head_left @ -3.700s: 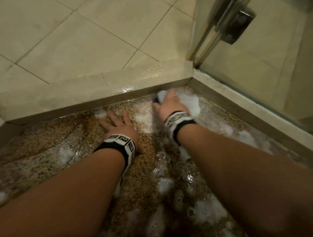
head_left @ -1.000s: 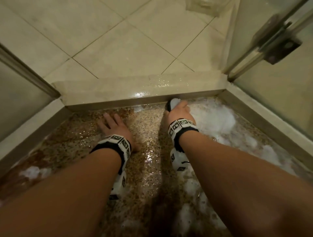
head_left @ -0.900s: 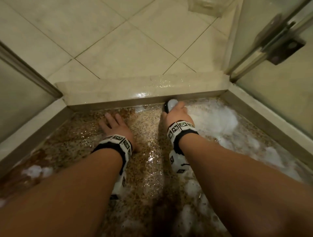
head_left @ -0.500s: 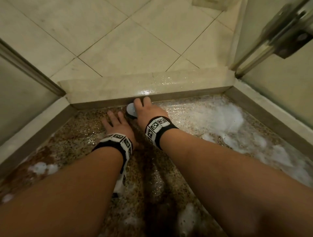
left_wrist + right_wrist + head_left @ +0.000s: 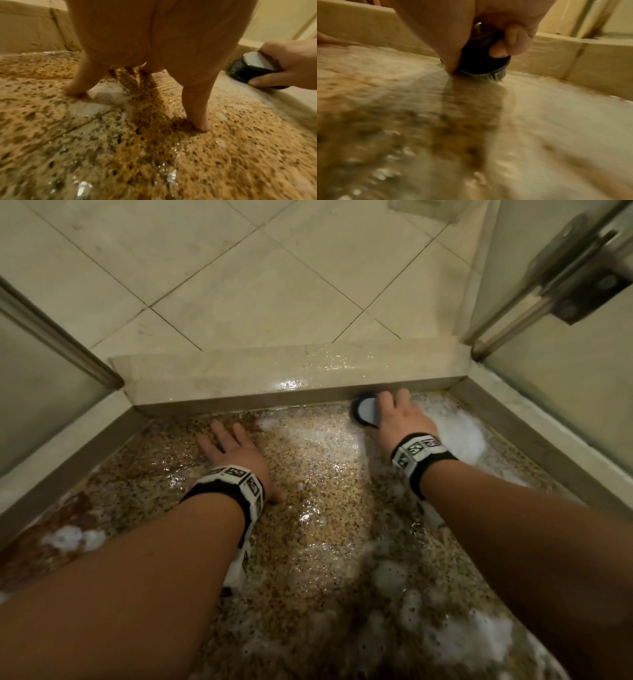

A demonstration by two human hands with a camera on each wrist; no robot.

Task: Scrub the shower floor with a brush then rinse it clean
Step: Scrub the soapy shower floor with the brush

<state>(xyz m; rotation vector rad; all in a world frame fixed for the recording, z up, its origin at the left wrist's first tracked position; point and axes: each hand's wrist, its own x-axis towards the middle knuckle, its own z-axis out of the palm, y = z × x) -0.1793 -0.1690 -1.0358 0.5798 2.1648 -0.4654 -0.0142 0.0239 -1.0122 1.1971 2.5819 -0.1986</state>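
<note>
The left hand presses flat on the wet speckled shower floor, fingers spread straight. Further right, the right hand clamps its fingers round the brush by the threshold. Only the right wrist view shows its bristles touching the floor.

Black-and-white marker-patterned wristbands, bare forearms

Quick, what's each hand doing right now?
Left hand: open, fingers spread on the shower floor.
Right hand: gripping the brush.
</note>
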